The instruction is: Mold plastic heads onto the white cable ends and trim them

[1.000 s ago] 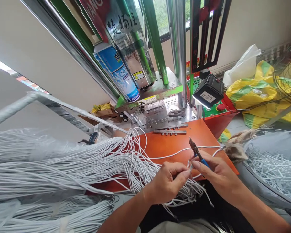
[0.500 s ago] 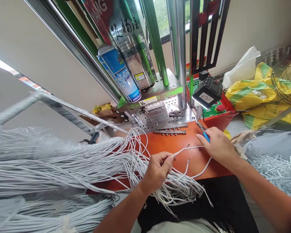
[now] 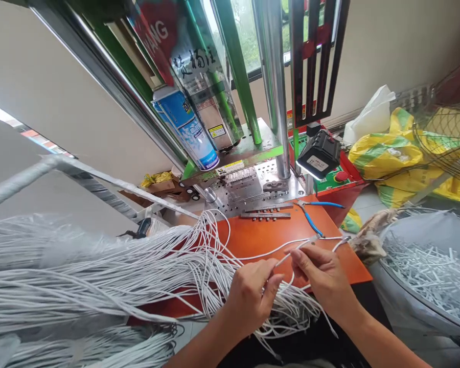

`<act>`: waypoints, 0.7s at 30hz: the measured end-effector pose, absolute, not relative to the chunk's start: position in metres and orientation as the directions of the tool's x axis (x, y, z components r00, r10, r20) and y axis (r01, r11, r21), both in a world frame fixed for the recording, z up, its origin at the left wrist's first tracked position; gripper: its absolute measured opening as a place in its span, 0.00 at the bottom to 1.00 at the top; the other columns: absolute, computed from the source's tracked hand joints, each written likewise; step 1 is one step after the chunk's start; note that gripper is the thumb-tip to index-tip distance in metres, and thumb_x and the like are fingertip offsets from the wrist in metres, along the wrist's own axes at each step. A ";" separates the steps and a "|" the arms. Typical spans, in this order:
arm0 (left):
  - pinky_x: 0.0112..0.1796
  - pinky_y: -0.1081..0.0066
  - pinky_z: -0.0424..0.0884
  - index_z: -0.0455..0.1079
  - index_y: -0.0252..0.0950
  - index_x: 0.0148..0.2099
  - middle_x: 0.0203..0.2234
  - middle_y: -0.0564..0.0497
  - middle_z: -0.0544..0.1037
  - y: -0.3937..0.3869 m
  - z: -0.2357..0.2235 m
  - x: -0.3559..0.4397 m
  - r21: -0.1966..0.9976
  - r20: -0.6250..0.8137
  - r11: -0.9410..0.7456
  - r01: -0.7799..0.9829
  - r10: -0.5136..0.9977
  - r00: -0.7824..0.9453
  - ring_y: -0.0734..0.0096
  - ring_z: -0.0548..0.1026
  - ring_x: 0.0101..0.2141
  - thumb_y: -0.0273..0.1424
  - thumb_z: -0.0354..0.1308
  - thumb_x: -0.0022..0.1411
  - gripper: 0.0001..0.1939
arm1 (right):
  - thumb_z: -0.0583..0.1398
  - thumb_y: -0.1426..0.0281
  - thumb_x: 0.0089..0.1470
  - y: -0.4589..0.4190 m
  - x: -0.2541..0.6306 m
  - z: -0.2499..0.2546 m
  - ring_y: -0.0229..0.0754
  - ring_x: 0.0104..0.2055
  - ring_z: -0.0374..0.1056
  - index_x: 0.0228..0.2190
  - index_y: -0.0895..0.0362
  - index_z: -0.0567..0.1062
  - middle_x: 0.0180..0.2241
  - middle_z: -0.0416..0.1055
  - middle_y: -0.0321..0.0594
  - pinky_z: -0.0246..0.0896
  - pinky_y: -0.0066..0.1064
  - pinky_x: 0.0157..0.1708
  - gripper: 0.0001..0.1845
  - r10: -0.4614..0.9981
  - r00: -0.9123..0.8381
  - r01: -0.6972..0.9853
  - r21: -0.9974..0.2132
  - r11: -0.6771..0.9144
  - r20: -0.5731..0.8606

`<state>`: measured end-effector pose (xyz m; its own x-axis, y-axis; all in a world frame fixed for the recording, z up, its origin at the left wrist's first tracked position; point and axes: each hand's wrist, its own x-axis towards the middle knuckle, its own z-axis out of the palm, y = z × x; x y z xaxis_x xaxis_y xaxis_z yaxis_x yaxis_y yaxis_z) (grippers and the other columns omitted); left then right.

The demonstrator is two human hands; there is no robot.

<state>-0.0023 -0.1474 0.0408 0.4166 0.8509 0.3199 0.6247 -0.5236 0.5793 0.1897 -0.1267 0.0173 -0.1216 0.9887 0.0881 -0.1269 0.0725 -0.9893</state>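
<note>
Here's the orange table [image 3: 237, 236], our landmark, with the green-framed machine [image 3: 268, 145] behind it, a window [image 3: 245, 43] beyond, yellow bags [image 3: 387, 153] on the floor to its right and a bin of white scraps [image 3: 429, 276] nearer. Over the table, the left hand [image 3: 249, 296] is nearly closed, pinching a white cable [image 3: 283, 259]; the right hand [image 3: 320, 273], fingers curled, pinches the same cable near its end. Blue-handled pliers [image 3: 310, 217] lie splayed on the table. Fingers hide the gripped stretches, the machine's top is cut off, and individual strands in the cable pile [image 3: 118, 271] blur together.
</note>
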 end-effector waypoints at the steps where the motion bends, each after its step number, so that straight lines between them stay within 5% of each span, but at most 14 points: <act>1: 0.39 0.66 0.70 0.73 0.35 0.52 0.34 0.47 0.80 -0.147 0.040 -0.007 0.486 0.350 -0.570 0.663 0.821 0.451 0.64 0.78 0.35 0.29 0.52 0.77 0.09 | 0.64 0.52 0.64 -0.129 0.186 0.016 0.37 0.27 0.63 0.24 0.55 0.76 0.23 0.68 0.35 0.58 0.29 0.28 0.23 0.996 -0.063 -0.177 -0.983 0.051 0.063; 5: 0.32 0.66 0.64 0.70 0.38 0.40 0.27 0.51 0.76 -0.148 0.038 -0.025 0.303 0.360 -0.664 0.683 0.744 0.564 0.65 0.74 0.28 0.23 0.48 0.74 0.11 | 0.65 0.51 0.63 -0.138 0.164 0.007 0.37 0.28 0.64 0.27 0.56 0.77 0.24 0.69 0.36 0.60 0.29 0.30 0.23 0.993 -0.121 -0.344 -0.938 -0.045 -0.003; 21: 0.30 0.65 0.56 0.65 0.37 0.44 0.25 0.53 0.70 -0.151 0.029 -0.046 0.242 0.368 -0.776 0.582 0.628 0.685 0.67 0.69 0.25 0.18 0.47 0.70 0.11 | 0.73 0.49 0.50 -0.138 0.183 0.004 0.31 0.22 0.54 0.26 0.59 0.77 0.20 0.65 0.32 0.48 0.26 0.23 0.26 0.964 -0.122 -0.464 -0.845 -0.265 -0.235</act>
<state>-0.0461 -0.1512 0.0290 0.6852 0.6284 0.3683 0.5820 -0.7764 0.2419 0.1829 -0.1378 0.0037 -0.1221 0.9642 -0.2353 -0.4636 -0.2650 -0.8455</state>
